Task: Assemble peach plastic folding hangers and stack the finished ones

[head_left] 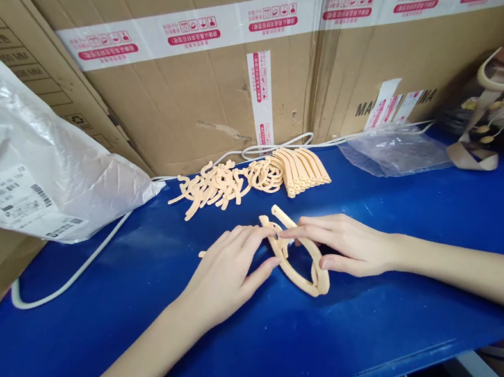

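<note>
Head view, beige pieces (293, 273), curved, slender

Saw a bare, slim left forearm (139, 361) and a bare, slim right forearm (471, 270) on my remote feed, both smooth, tapering toward narrow wrists. I logged a bare left hand (232, 271) and a bare right hand (356, 241), slender fingers on each. Right thumbnail (327, 263) showed, rounded; other nails came through too small to judge.

Can't read small print on label (23, 201); can't see white bag (56, 142) past top edge or rest of beige piece (202, 254) behind left hand (232, 271)
</note>
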The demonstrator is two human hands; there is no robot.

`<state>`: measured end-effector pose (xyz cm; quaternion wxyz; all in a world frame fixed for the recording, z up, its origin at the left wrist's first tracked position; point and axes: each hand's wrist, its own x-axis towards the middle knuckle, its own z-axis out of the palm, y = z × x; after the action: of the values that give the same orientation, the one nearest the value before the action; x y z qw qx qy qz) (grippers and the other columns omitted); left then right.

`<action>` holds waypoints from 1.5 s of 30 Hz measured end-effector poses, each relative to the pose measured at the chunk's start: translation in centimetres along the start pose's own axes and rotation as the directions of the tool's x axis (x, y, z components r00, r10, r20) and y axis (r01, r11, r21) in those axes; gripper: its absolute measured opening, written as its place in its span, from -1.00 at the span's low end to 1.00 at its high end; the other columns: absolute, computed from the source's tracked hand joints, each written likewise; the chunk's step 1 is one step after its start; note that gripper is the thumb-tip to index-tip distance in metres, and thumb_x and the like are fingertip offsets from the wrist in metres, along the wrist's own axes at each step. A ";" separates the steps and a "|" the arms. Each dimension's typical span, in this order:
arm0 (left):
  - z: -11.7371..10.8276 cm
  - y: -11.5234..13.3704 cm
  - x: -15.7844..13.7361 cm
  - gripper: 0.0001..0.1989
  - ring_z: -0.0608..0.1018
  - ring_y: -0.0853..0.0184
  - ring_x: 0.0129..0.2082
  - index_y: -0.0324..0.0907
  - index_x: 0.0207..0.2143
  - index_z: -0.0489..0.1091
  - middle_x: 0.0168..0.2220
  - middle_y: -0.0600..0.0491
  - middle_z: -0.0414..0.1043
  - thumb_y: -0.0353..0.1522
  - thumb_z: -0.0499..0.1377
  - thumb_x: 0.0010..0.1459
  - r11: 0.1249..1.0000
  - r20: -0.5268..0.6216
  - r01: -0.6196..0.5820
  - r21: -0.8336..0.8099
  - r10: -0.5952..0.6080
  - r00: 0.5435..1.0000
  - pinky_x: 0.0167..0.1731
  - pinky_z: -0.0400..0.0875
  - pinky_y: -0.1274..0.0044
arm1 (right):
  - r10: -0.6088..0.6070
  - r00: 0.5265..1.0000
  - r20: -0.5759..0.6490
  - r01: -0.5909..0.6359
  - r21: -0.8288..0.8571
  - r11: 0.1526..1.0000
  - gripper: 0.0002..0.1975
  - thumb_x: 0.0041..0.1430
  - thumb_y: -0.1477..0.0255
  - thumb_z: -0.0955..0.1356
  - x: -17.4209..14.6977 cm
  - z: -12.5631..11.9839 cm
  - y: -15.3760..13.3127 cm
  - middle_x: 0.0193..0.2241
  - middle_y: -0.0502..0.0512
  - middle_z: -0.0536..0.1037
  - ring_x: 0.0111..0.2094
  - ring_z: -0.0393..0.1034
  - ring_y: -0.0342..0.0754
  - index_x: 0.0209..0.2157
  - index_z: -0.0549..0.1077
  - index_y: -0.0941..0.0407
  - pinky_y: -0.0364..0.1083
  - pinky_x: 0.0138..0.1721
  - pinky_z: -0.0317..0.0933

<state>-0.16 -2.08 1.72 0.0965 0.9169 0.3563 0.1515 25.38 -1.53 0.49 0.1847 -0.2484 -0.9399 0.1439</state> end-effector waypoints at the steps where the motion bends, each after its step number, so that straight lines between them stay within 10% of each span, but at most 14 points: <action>1: 0.2 0.2 0.1 -0.70 0.45 0.22 -0.06 -0.11 0.03 0.22 -0.01 0.03 0.41 -0.20 0.00 0.31 0.999 -0.014 0.020 -0.035 -0.020 1.000 -0.08 0.31 0.35 | -0.021 1.000 -0.003 0.021 -0.008 1.000 -0.42 0.36 0.10 0.01 0.0 0.1 -0.1 -0.23 0.17 0.42 -0.25 0.36 0.01 0.22 0.11 0.17 -0.01 -0.23 0.29; 9: 1.0 0.9 0.4 -0.75 0.46 0.24 -0.22 -0.11 -0.09 0.27 -0.20 0.07 0.42 -0.36 0.14 0.15 0.983 -0.097 0.170 -0.072 -0.177 0.979 -0.21 0.32 0.39 | -0.051 0.998 -0.024 0.045 -0.195 0.980 -0.57 0.35 0.42 0.11 0.5 0.8 -1.0 -0.27 0.16 0.49 -0.31 0.37 0.00 0.22 0.11 0.20 -0.01 -0.28 0.30; 27: 0.7 -0.8 0.9 -0.91 0.49 0.32 -0.21 -0.15 -0.33 0.37 -0.21 0.12 0.55 -0.40 0.10 0.26 0.993 -0.173 0.011 0.121 0.010 0.985 -0.22 0.16 0.42 | -0.036 0.995 -0.098 0.018 -0.181 0.983 -0.66 0.21 0.11 0.29 0.4 0.7 -0.8 -0.47 0.01 0.41 -0.45 0.25 -0.12 -0.35 0.44 0.12 -0.12 -0.41 0.11; 35: 0.8 -1.1 1.3 -0.91 0.47 0.30 -0.18 -0.14 -0.22 0.37 -0.17 0.10 0.52 -0.37 0.08 0.28 0.999 -0.105 0.044 0.030 -0.040 0.994 -0.22 0.21 0.44 | -0.059 0.998 -0.018 0.056 -0.125 0.991 -0.64 0.19 0.11 0.31 0.5 0.5 -0.9 0.04 0.21 0.40 0.01 0.30 0.04 -0.23 0.46 0.12 0.01 -0.04 0.25; 45: 0.0 -1.9 0.2 -0.69 0.39 0.19 0.05 -0.18 -0.03 0.32 0.07 -0.06 0.37 -0.47 -0.12 0.29 0.984 -0.047 0.122 0.131 -0.117 0.992 -0.07 0.31 0.31 | 0.021 1.000 -0.018 -0.023 -0.133 0.991 -0.69 0.24 0.19 0.29 0.7 0.7 -0.8 0.11 0.20 0.38 0.08 0.30 0.05 -0.13 0.43 0.12 0.06 0.03 0.25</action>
<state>-1.19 -0.55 1.24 0.0366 0.8951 0.4219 0.1392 24.20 -1.99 0.34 0.1739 -0.2717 -0.9431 0.0809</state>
